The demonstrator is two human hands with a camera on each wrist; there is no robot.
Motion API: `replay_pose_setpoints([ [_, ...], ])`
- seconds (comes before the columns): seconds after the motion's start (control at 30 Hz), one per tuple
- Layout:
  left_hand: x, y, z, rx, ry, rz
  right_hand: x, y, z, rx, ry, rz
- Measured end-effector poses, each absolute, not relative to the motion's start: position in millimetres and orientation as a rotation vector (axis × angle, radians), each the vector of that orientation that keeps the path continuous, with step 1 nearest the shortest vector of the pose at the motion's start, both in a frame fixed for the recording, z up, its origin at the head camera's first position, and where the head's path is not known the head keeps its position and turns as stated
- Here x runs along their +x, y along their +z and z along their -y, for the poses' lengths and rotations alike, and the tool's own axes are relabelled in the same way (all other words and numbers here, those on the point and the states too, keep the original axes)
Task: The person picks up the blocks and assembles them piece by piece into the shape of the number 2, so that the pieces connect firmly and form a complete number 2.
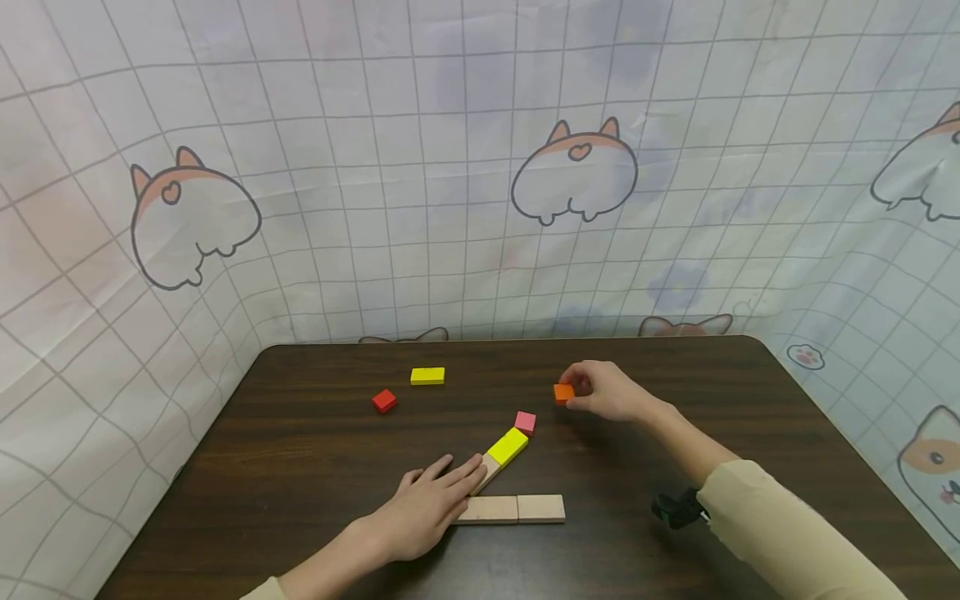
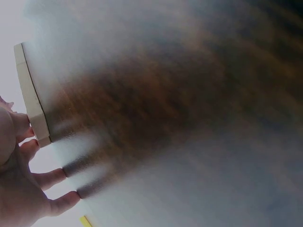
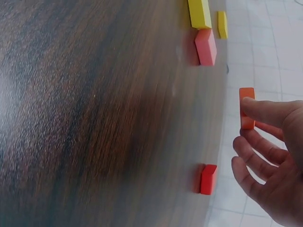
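My right hand [image 1: 611,392] pinches an orange block [image 1: 564,394] between thumb and fingers, above the table in the right wrist view. Straight fingers of my left hand [image 1: 420,512] rest at the near end of a slanting row, partly covering a pale wooden block [image 1: 487,472]. A yellow block [image 1: 508,447] continues that row, and a pink block [image 1: 525,423] meets its far end. Two pale wooden blocks [image 1: 540,508] lie end to end beside the left fingers, their left end hidden by the hand. In the right wrist view a red block [image 3: 208,179] lies below the orange one.
Toward the back left lie another yellow block [image 1: 427,377] and a red block [image 1: 384,401]. A patterned cloth [image 1: 480,250] hangs behind the dark wooden table [image 1: 300,467]. A black strap [image 1: 678,508] is at the right wrist.
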State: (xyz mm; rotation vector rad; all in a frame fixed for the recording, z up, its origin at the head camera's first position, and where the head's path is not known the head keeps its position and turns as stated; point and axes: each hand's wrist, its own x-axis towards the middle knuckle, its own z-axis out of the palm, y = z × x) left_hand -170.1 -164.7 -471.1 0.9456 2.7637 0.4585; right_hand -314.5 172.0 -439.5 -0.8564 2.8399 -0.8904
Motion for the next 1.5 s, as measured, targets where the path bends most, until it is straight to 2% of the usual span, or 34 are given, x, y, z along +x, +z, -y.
replay_pose_setpoints([
  [1.5,-169.8,-469.2,163.8,0.932,0.434,-2.755,-318.7,-448.5,-132.5,-0.906,-0.919,-2.777],
])
